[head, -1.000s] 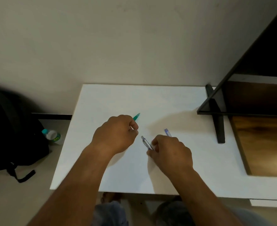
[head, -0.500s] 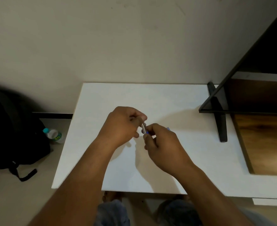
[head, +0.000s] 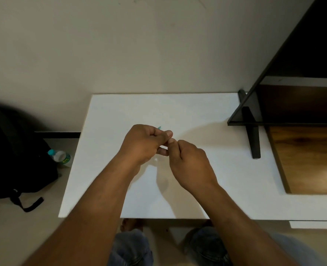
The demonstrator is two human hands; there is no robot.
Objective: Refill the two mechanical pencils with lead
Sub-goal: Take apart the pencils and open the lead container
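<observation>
A bottle (head: 60,156) with a teal cap sits on the floor (head: 14,227) against a black backpack (head: 14,150), left of the table; what it holds cannot be told, and the backpack's inside is hidden. Over the middle of the white table (head: 197,112) the two hands meet. The left hand (head: 141,144) has its fingers curled round a teal pencil (head: 159,127) — only the tip shows, poking out past the knuckles on the far side. The right hand (head: 189,164) is curled too, its thumb tip touching the left thumb; whether it pinches anything cannot be told, since the fingers hide the spot. A small white speck (head: 155,159) lies on the table just below the hands, too small to name. At the right a dark screen (head: 293,73) stands on a black foot (head: 254,135) set on the table, with a wood panel (head: 308,160) beneath it. A plain pale wall (head: 120,45) runs behind — the table's far edge meets it. Knees in jeans (head: 130,248) show below the near edge.
</observation>
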